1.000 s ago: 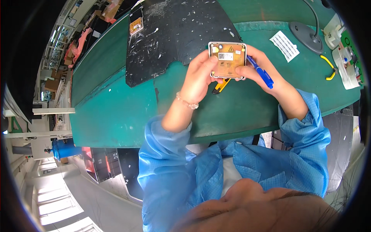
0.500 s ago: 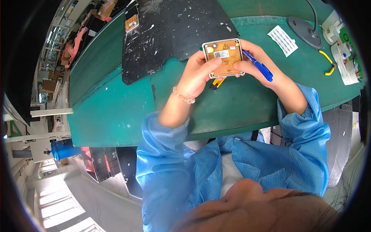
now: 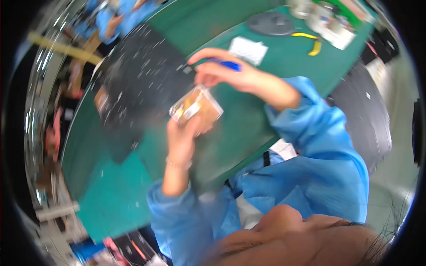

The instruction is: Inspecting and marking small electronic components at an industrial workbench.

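A flat square device [image 3: 203,111] with an orange face, a white label and a pale metallic rim is held by its lower left side in my left hand [image 3: 181,138]. The thumb of that hand lies over the face and the other fingers go beneath it. My right hand [image 3: 227,74] is by the device's upper corner, its thumb side raised and partly stretched out; whether it touches the rim is blurred. A blue pen [image 3: 230,65] is tucked in my right hand. Both hands are above the green tabletop [image 3: 248,119].
A black mat [image 3: 137,66] covers the table's left part, with a blurred orange-faced piece [image 3: 102,99] on it. Farther right are a white label sheet [image 3: 248,49], a grey round base [image 3: 270,23], a yellow-handled tool [image 3: 315,46] and a white tray [image 3: 341,40]. Another person's hand [image 3: 114,24] shows at upper left.
My view has turned, and the table appears swung round. My right hand has let go of the device's right side and moved to its upper corner, keeping the pen; my left hand keeps hold.
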Tool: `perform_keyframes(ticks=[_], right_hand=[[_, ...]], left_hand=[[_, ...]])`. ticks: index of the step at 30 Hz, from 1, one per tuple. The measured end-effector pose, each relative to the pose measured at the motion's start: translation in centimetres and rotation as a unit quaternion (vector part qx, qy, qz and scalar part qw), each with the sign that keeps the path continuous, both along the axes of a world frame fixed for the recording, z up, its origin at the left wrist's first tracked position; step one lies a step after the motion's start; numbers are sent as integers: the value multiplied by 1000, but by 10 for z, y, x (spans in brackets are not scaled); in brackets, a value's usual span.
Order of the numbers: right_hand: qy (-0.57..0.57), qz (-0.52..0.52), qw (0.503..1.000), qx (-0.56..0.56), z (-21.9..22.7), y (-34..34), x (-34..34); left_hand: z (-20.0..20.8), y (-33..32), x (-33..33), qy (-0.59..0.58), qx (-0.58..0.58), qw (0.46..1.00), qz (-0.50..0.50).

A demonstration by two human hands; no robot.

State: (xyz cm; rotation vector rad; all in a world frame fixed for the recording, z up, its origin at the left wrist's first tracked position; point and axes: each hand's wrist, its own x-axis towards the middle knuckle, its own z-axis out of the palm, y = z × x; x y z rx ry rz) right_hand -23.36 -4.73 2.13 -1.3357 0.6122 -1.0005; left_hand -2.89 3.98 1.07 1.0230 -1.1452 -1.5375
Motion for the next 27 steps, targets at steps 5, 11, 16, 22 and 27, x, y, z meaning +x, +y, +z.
perform_keyframes(ticks=[5, 11, 16, 22, 27], right_hand=[[-20, -100, 994, 42, -7, -3, 3], [33, -113, 993, -24, -12, 6, 10], [-41, -108, 990, -77, -30, 13, 32], [63, -89, 990, -86, -30, 16, 20], [114, -97, 986, -78, -45, 13, 34]], left_hand=[[-16, -3, -1, -301, -184, 935, -23], [-22, -11, 5, -303, -172, 932, 98], [-27, -8, 8, -289, -120, 944, 106], [-7, -24, -6, -243, -19, 965, 94], [-2, -27, 4, -231, 7, 969, 85]])
